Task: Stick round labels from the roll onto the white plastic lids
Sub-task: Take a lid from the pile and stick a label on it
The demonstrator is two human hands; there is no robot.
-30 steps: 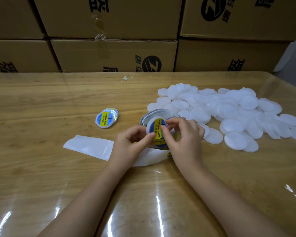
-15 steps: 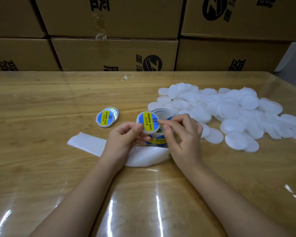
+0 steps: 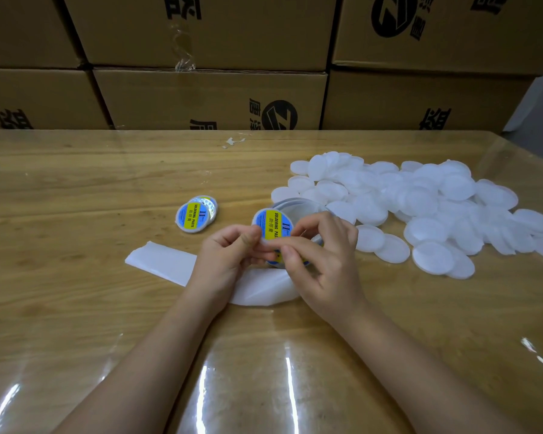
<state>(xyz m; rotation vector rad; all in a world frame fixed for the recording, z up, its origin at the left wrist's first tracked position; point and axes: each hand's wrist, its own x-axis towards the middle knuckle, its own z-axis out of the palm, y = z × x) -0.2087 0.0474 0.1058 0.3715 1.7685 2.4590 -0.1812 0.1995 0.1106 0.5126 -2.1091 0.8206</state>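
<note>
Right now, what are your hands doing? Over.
Left hand and right hand pinch one labelled lid. Finished lids lie left, blank lids piled right. Nothing blocking.

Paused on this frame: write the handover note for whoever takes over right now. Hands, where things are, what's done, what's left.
Left hand: pinches the labelled lid at its lower left edge.
Right hand: thumb and forefinger hold the same lid's right side.
Label roll sits just behind the hands; its backing strip trails left across the table.
Done: two finished lids overlap on the left, plus the one in hand.
Left: set this lid down; the pile of white lids on the right is unlabelled.
</note>
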